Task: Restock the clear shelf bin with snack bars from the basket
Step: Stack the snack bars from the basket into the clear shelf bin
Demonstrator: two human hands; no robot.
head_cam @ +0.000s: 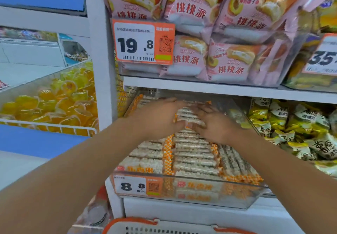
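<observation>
The clear shelf bin (242, 195) sits on the lower shelf, holding rows of white puffed-rice snack bars (193, 159) with orange checkered wrapper ends. Both hands reach into the back half of the bin. My left hand (160, 117) and my right hand (215, 124) clasp a small stack of snack bars (188, 114) between them, fingers over the top and thumbs at the near side. The stack is just above the bars lying in the bin. The basket (138, 228), white with an orange rim, shows only its top edge at the bottom of the view.
An orange 8.8 price tag (136, 186) hangs on the bin's front. The shelf board (200, 86) above carries pink cake packs (228, 62) close over my hands. Yellow-white packets (291, 129) fill the bin to the right, and yellow jelly cups (54, 102) lie at left.
</observation>
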